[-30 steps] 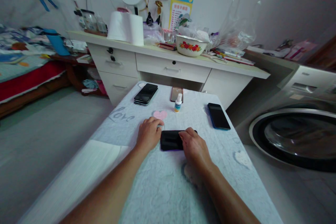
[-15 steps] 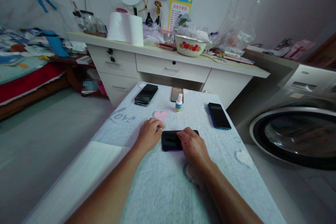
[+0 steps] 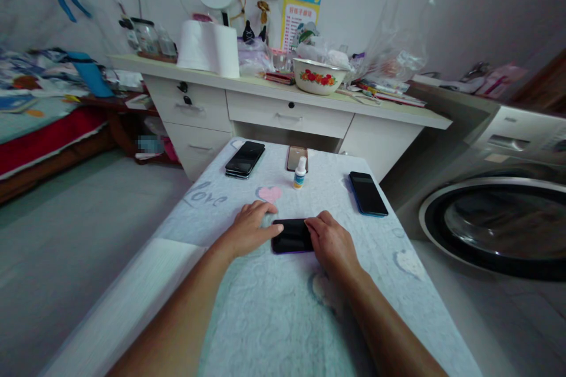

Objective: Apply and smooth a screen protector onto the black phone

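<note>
A smartphone (image 3: 292, 237) with a black screen and purple edge lies flat and crosswise on the tablecloth. At its left end is my left hand (image 3: 248, 230), thumb stretched onto the corner of the screen and fingers spread over the cloth. My right hand (image 3: 333, 242) is on the phone's right end, hiding it; its fingertips are pinched together on the glass, and whatever they may hold is hidden. Beyond the phone stands a small white-capped spray bottle (image 3: 299, 174) with a blue and yellow label.
A stack of phones (image 3: 246, 158) lies at the far left, a gold phone (image 3: 294, 157) behind the bottle, and a blue-edged phone (image 3: 368, 193) at the right. A white desk (image 3: 289, 107) stands beyond the table (image 3: 260, 312); a washing machine (image 3: 499, 159) is on the right.
My left thumb has spread away from the fingers and come onto the phone's left corner. My right hand has slid slightly right along the screen. The view has shifted a little.
</note>
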`<state>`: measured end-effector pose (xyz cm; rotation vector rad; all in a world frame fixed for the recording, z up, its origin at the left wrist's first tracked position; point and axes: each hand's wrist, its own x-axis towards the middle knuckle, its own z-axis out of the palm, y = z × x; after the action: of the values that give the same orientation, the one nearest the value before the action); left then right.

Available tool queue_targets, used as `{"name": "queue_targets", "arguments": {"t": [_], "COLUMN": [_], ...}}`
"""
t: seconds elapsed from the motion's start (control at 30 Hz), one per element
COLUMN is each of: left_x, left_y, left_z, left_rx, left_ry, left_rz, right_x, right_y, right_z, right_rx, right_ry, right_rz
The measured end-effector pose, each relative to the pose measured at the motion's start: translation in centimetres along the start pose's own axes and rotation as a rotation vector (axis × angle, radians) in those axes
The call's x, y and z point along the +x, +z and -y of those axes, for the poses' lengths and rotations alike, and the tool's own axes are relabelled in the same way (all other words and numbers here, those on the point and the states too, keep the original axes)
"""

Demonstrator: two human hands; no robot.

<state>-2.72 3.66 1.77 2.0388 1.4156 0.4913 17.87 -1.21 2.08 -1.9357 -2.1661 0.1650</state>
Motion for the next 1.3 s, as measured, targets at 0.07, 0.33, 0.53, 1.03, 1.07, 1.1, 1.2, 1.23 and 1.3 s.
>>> {"name": "queue_targets", "arguments": {"t": [0.07, 0.33, 0.53, 1.03, 1.07, 1.1, 1.2, 1.23, 1.3], "left_x": [-0.3, -0.4, -0.6, -0.5, -0.5, -0.5, -0.4, -0.4, -0.4], "left_y": [-0.2, 0.4, 0.7, 0.7, 0.7, 0.7, 0.8, 0.9, 0.9], "left_z": [-0.2, 0.7, 0.8, 0.3, 0.3, 0.3, 0.5, 0.6, 0.7], "left_rx": [0.005, 0.101, 0.153, 0.167, 0.168, 0.171, 0.181, 0.182, 0.18], "left_ry": [0.007, 0.073, 0.08, 0.061, 0.061, 0.064, 0.077, 0.081, 0.09], "left_rz": [0.045, 0.086, 0.091, 0.079, 0.078, 0.075, 0.062, 0.06, 0.056], "right_x": [0.0, -0.1, -0.1, 0.0, 0.0, 0.0, -0.2, -0.3, -0.4], "right_y": [0.0, 0.0, 0.3, 0.5, 0.5, 0.6, 0.6, 0.6, 0.6], "right_z": [-0.1, -0.3, -0.4, -0.1, 0.0, 0.0, 0.4, 0.5, 0.8], "right_rx": [-0.004, -0.012, -0.012, -0.043, -0.04, -0.035, -0.001, 0.017, 0.052], "right_ry": [0.008, 0.031, 0.041, -0.013, -0.022, -0.03, -0.08, -0.102, -0.143], "right_rz": [-0.005, -0.024, -0.021, -0.014, -0.011, -0.008, 0.006, 0.01, 0.016]}}
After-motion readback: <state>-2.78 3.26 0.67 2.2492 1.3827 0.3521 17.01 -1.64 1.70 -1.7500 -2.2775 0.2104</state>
